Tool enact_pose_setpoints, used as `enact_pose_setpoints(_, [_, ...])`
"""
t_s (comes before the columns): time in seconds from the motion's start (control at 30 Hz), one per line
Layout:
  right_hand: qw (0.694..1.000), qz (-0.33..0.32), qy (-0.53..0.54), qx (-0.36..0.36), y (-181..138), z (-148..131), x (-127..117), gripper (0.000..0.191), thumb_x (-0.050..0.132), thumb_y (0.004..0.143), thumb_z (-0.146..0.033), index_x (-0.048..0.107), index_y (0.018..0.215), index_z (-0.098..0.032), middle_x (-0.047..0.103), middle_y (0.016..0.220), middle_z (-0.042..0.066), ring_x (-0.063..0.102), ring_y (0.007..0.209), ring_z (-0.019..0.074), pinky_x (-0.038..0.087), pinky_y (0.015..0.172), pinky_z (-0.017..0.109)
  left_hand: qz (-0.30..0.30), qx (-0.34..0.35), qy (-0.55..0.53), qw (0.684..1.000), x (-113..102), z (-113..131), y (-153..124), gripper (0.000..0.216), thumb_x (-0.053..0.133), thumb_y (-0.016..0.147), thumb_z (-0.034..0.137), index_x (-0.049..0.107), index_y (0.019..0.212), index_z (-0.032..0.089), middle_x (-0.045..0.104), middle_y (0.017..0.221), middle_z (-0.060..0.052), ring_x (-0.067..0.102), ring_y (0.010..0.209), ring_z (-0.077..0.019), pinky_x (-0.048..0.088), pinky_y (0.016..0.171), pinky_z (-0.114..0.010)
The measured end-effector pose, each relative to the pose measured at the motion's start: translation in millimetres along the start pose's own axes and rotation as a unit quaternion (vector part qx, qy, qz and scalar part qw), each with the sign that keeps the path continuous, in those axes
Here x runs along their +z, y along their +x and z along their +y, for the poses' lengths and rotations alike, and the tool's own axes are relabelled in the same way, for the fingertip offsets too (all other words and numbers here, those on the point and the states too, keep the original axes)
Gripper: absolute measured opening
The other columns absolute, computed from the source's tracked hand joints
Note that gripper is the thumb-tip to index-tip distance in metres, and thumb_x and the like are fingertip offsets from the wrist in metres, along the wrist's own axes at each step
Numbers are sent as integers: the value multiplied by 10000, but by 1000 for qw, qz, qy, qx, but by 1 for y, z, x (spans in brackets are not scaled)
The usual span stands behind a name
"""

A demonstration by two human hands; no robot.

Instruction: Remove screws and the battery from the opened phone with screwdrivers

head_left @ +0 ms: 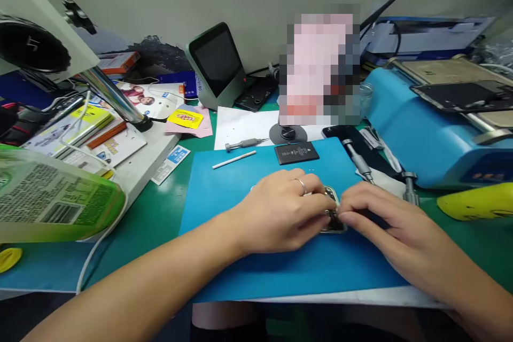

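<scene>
An opened phone with bare inner parts lies on the blue mat, largely covered by my hands. My left hand, a ring on one finger, reaches over it with bent fingers gripping its body. At the phone's right edge, my right hand has thumb and forefinger pinched together; what is between those fingertips is too small to make out. A black phone battery lies flat beyond my hands. Left of the battery are a thin white stick and a grey precision screwdriver.
The blue mat covers the table's front. A blue machine and yellow bottle stand right, near two more screwdrivers. A green-labelled bottle and metal post are left. A small screen stands behind.
</scene>
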State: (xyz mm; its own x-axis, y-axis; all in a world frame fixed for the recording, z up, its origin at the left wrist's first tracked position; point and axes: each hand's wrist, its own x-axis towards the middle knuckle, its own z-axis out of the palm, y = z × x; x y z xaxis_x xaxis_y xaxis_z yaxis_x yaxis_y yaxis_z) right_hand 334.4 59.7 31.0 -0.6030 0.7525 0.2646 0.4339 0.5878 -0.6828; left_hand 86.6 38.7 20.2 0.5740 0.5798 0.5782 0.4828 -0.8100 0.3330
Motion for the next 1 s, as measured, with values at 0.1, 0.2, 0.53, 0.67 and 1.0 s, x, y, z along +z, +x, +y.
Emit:
enact_pose_setpoints(0.1, [998, 11, 52, 37, -1, -2, 5, 274, 641, 1055, -402, 713, 836, -255, 693, 817, 3, 668, 749, 129, 543, 694, 251, 22, 8, 23, 999, 1, 1, -1, 216, 607, 1081, 212, 807, 1073, 131, 775, 986, -69, 647, 779, -189, 523, 732, -335])
enact_pose_setpoints(0.2, [997, 21, 63, 50, -4, 0, 8, 302, 624, 1063, -431, 708, 841, -244, 693, 833, 17, 663, 780, 141, 543, 723, 265, 12, 9, 22, 1000, 2, 3, -1, 181, 632, 1076, 209, 799, 1058, 143, 776, 975, -58, 646, 777, -186, 510, 725, -332])
enact_pose_setpoints(0.53, [994, 7, 94, 59, -7, -1, 7, 355, 602, 1072, -468, 704, 833, -226, 695, 845, 31, 648, 781, 147, 538, 742, 271, 21, 19, 17, 999, 8, 7, 2, 195, 614, 1099, 214, 782, 1018, 153, 777, 947, -45, 643, 753, -169, 504, 703, -308])
enact_pose_setpoints(0.67, [994, 14, 95, 55, -7, 0, 8, 338, 599, 1078, -447, 703, 840, -231, 686, 837, 28, 644, 777, 142, 532, 733, 258, 30, 20, 22, 999, 8, 7, 2, 193, 631, 1091, 224, 782, 1002, 145, 776, 936, -46, 644, 753, -173, 505, 695, -317])
enact_pose_setpoints(1.0, [995, 30, 88, 37, -8, 0, 9, 328, 607, 1078, -406, 710, 830, -217, 689, 831, 26, 658, 779, 130, 543, 737, 242, 21, 7, -3, 1000, 12, 8, 1, 117, 661, 1068, 197, 764, 1023, 166, 774, 941, -38, 640, 766, -165, 488, 711, -321])
